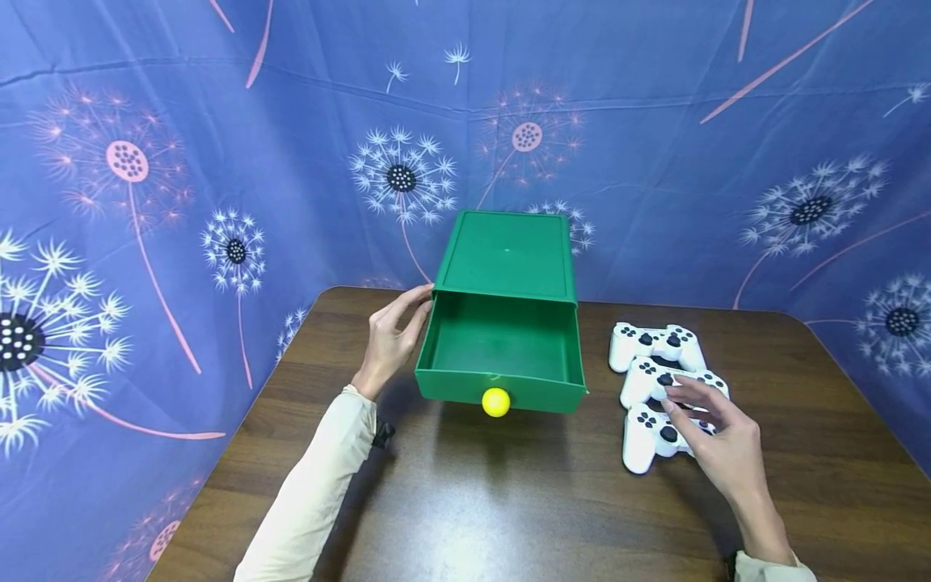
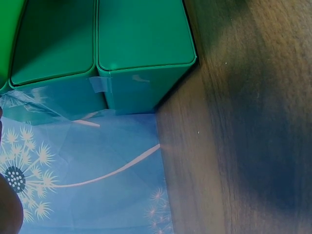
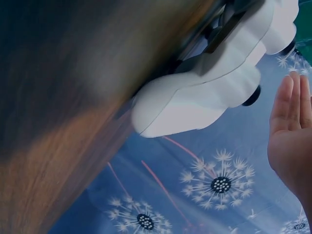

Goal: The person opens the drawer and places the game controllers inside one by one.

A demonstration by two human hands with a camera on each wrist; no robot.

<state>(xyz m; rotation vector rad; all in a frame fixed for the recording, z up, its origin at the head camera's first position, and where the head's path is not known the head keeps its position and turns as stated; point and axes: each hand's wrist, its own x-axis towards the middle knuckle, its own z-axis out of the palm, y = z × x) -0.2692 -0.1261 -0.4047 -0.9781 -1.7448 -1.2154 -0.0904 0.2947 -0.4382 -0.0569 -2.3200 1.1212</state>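
Observation:
A green drawer unit (image 1: pixel 507 255) stands at the back of the table, its top drawer (image 1: pixel 502 343) pulled out and bare inside. A yellow ball-shaped knob (image 1: pixel 496 402) is on the drawer's front. My left hand (image 1: pixel 390 343) rests its fingertips at the unit's upper left front corner, fingers extended. Three white game controllers (image 1: pixel 657 346) lie in a row on the right. Over the two nearer ones hovers my right hand (image 1: pixel 727 444), with nothing visible between its thumb and fingers. In the right wrist view, the fingers (image 3: pixel 282 102) look straight, beside a controller (image 3: pixel 195 97).
The brown wooden table (image 1: pixel 465 501) has rounded back corners. A blue dandelion-print cloth (image 1: pixel 305 202) hangs behind and at the sides. In the left wrist view, clear tape (image 2: pixel 100 84) joins the unit's stacked green sections. A dark strap (image 1: pixel 383 435) shows at my left wrist.

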